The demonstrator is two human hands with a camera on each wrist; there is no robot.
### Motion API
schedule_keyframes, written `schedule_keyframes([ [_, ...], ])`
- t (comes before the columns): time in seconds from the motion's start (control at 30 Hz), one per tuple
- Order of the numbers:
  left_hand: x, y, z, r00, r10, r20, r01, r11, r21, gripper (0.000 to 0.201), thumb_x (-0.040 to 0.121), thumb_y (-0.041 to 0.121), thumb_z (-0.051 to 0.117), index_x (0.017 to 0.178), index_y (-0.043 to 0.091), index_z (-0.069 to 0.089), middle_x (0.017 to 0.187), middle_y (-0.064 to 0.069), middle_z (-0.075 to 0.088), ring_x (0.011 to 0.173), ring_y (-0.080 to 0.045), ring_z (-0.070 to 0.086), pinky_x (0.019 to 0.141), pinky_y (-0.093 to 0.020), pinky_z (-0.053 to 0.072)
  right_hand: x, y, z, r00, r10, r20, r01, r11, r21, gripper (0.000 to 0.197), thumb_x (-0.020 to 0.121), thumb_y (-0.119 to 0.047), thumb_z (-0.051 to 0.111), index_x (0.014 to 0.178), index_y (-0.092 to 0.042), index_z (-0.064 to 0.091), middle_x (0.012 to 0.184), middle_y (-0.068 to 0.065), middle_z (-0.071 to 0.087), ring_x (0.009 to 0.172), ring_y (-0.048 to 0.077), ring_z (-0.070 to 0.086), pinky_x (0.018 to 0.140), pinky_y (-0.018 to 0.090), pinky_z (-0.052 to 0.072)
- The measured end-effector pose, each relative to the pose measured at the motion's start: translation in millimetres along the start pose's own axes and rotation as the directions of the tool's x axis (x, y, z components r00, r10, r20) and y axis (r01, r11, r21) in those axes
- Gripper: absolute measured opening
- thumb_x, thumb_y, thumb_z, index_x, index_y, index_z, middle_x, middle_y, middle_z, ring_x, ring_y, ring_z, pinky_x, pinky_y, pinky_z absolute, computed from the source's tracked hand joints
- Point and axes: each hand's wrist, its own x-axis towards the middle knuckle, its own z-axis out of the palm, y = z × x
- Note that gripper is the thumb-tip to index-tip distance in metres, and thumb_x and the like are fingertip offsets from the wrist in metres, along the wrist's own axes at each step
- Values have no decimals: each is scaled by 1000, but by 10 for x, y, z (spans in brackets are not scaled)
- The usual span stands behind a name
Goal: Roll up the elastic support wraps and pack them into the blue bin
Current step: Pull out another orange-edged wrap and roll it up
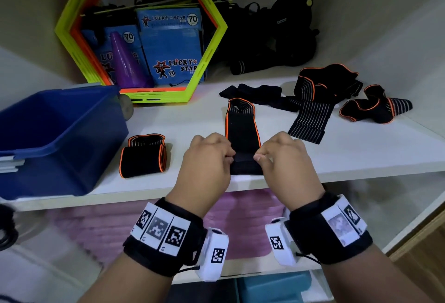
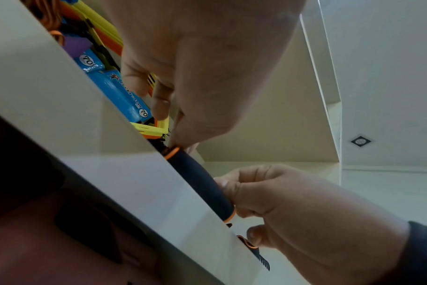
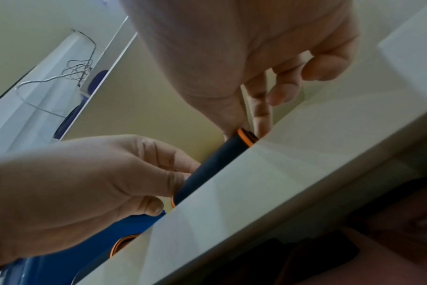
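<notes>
At the front edge of the white shelf [image 1: 337, 158], a black elastic wrap with orange trim [image 1: 243, 131] lies stretched away from the person, its near end turned into a short roll. The left hand [image 1: 207, 160] pinches the roll's left end and the right hand [image 1: 286, 158] pinches its right end, fingers of both curled onto the fabric; the wrist views show the dark roll [image 2: 202, 185] sitting right on the shelf lip between the two hands. Left of it lies an already rolled wrap [image 1: 144, 155], just beside the blue bin [image 1: 60, 138] standing at the shelf's left end. Further back on the right, several loose wraps [image 1: 322, 100] lie in a tangle. Behind the bin, a yellow-green hexagonal frame [image 1: 142, 32] leans before blue Lucky Star boxes [image 1: 171, 44] and a purple cone [image 1: 127, 61].
</notes>
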Motion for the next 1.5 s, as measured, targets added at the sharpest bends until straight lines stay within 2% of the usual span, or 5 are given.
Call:
schedule_keyframes([
  [0.17,-61,-35,-35,975,-12,220,11,1000,6,53,79,0,50,127,17,65,117,0,69,106,-23,52,92,-33,48,-56,27,-46,992,-64,107,71,996,-61,36,99,-48,41,106,-26,69,110,-9,66,96,21,49,85,43,49],
  [0.33,-71,-102,-108,969,-65,239,119,968,-220,54,85,16,69,134,32,53,117,14,69,84,-4,56,81,-17,44,-37,116,-133,964,-60,259,67,998,-19,47,91,-43,64,135,-29,56,129,-8,62,118,19,54,99,43,46],
  [0.77,18,-39,8,918,-377,124,393,819,-418,14,93,33,67,101,28,57,74,2,71,76,-6,63,61,-18,38,28,103,-61,979,183,89,-199,948,247,29,95,-35,61,119,-20,55,64,-8,62,81,14,64,83,38,52],
  [1.1,44,-2,-32,915,-387,114,402,850,-340,13,89,36,70,80,28,65,67,4,71,68,-9,64,56,-23,38,10,81,-10,984,158,88,-169,976,137,22,95,-36,58,112,-22,57,88,1,71,90,23,65,83,41,53],
  [1.5,19,-34,9,923,-370,101,380,845,-377,20,90,29,72,105,28,59,81,8,73,80,2,64,66,-12,41,41,27,-47,985,121,121,-140,977,161,19,97,-30,55,116,-32,56,93,-7,68,92,21,63,85,44,52],
])
